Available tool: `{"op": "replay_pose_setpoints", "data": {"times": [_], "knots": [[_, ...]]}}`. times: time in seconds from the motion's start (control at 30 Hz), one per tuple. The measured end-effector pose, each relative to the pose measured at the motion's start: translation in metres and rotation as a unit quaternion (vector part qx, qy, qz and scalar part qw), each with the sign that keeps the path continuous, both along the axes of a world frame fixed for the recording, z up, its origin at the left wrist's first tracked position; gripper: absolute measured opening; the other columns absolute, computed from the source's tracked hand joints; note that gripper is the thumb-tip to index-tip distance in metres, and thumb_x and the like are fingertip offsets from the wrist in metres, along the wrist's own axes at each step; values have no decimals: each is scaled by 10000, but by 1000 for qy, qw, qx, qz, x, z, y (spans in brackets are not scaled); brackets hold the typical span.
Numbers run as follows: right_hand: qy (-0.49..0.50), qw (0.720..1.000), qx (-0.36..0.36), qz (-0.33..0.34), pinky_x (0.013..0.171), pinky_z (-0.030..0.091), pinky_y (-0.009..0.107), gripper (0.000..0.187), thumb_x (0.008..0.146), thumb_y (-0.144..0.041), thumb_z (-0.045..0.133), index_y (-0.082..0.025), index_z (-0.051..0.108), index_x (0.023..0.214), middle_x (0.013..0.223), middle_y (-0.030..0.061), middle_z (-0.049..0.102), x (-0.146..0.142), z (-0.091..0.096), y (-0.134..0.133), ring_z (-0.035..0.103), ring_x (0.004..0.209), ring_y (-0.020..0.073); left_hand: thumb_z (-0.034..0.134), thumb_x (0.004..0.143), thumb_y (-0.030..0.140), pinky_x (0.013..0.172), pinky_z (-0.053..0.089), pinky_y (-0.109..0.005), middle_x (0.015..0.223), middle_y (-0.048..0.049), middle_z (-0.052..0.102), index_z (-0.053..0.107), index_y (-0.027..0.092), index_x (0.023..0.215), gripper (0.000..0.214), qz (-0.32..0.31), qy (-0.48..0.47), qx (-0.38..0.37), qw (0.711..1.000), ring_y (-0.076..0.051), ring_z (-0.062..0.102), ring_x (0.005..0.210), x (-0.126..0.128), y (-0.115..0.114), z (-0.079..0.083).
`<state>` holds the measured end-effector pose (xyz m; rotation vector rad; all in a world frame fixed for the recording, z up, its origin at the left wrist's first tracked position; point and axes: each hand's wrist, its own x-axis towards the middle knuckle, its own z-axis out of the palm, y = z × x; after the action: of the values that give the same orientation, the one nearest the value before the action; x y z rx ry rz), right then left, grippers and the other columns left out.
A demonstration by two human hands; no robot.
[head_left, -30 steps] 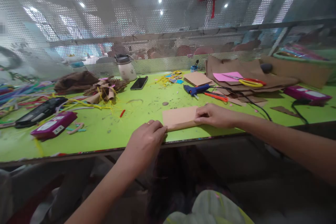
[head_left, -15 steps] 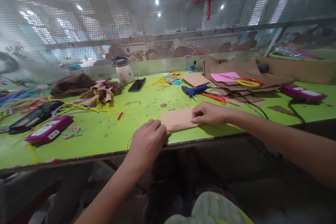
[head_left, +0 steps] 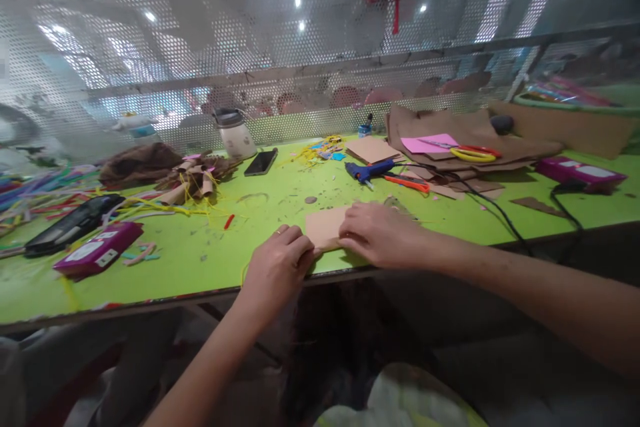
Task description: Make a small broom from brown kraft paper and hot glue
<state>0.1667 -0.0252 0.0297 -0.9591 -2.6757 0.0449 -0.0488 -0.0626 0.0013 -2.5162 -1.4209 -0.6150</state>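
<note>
A piece of light brown paper (head_left: 326,223) lies at the front edge of the green table, its near edge folded or rolled up. My left hand (head_left: 283,259) pinches the left end of that near edge, fingers curled. On the same edge, farther right, my right hand (head_left: 373,233) presses with bent fingers and covers the paper's right part. Beyond my right hand rests a blue glue gun (head_left: 370,171), beside an orange-handled cutter (head_left: 407,183).
Scissors (head_left: 473,153) and pink paper (head_left: 429,143) lie on brown paper sheets (head_left: 440,123). A phone (head_left: 261,162), a jug (head_left: 235,133), paper rolls (head_left: 193,180), a black tool (head_left: 73,223) and purple power boxes (head_left: 100,250) occupy the green table (head_left: 270,213).
My right hand has slid left along the folded edge, closer to my left hand, and now covers more of the paper. My left hand has barely moved.
</note>
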Motion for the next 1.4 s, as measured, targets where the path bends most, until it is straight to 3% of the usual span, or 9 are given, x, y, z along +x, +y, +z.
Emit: {"op": "replay_pose_setpoints", "data": {"times": [0.2,0.3,0.5,0.67,0.83,1.07,1.2,1.4], "knots": [[87,991,-80,-65,649,344,259,199,883,-190,502,-129,683,826,823,89,696,-21,-19,8,572,739,165,519,911,262,634,376,-275,744,-44,564,613,160,731,227,-15,-11,0,1000,-168,503,733,-1,1,-2],[85,991,-100,-33,598,315,249,205,867,-177,507,-138,684,771,753,70,691,-18,-22,18,548,667,146,517,911,258,645,381,-278,742,-43,563,614,162,734,224,-15,-16,5,1000,-168,502,737,-2,1,-3],[87,986,-131,47,624,320,234,230,888,-205,471,-129,678,824,833,79,684,-10,-21,28,542,713,140,540,899,249,635,374,-279,739,-38,562,616,164,737,199,-16,-17,4,1000,-169,506,735,-2,1,-4],[105,973,-197,58,585,301,240,327,883,-324,453,-120,620,690,662,20,566,-6,-16,29,458,632,126,547,893,234,628,370,-277,732,-35,557,616,164,727,193,-17,-17,4,1000,-168,504,731,-2,0,-3],[83,949,-302,28,532,244,234,208,779,-296,498,-148,550,642,596,-44,395,-7,-7,33,350,581,99,541,897,244,636,373,-284,746,-41,568,623,163,743,193,-20,-16,7,1000,-173,506,741,-3,0,-4],[56,949,-309,42,519,220,239,164,754,-245,451,-164,482,615,596,-47,335,-7,-2,32,304,574,93,519,906,248,621,370,-272,732,-34,560,610,166,723,220,-25,-20,6,999,-159,503,714,-2,0,-1],[30,954,-299,17,504,196,247,183,749,-215,446,-176,406,574,567,-53,285,-11,3,31,275,547,87,514,908,254,607,369,-266,732,-36,555,607,166,716,231,-36,-29,6,999,-153,497,698,-3,2,-1],[17,955,-296,27,510,193,256,217,755,-252,471,-183,388,567,570,-54,301,-11,2,37,296,554,91,516,908,255,614,388,-265,752,-44,563,637,158,773,205,-36,-44,4,998,-155,512,708,-5,3,-3]]}}
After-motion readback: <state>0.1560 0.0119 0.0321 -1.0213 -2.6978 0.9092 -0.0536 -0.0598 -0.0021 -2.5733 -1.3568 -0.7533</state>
